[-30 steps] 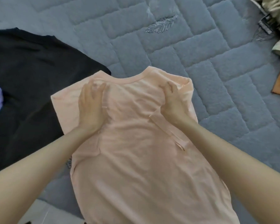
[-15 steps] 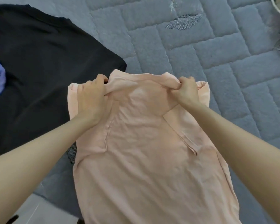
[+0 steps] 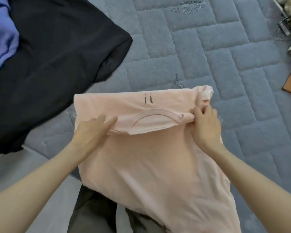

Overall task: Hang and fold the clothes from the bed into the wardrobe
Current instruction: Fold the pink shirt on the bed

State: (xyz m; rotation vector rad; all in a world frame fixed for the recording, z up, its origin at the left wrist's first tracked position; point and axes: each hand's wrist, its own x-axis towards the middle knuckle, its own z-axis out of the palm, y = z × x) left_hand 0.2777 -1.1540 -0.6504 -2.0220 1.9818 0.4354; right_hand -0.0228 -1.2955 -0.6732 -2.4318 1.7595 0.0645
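Centrally, a pink shirt [image 3: 149, 165] lies on the bed [image 3: 208, 56], trailing off toward 6 o'clock, its collar end doubled back. The left hand [image 3: 92, 132] at 9 o'clock and the right hand [image 3: 205, 126] at 3 o'clock each pinch an end of the fold, likely to keep the crease straight. A black garment [image 3: 57, 56] lies at 10 o'clock.

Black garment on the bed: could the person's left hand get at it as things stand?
Probably yes: the black garment lies just left of the left hand, nothing between, but that hand grips the pink shirt.
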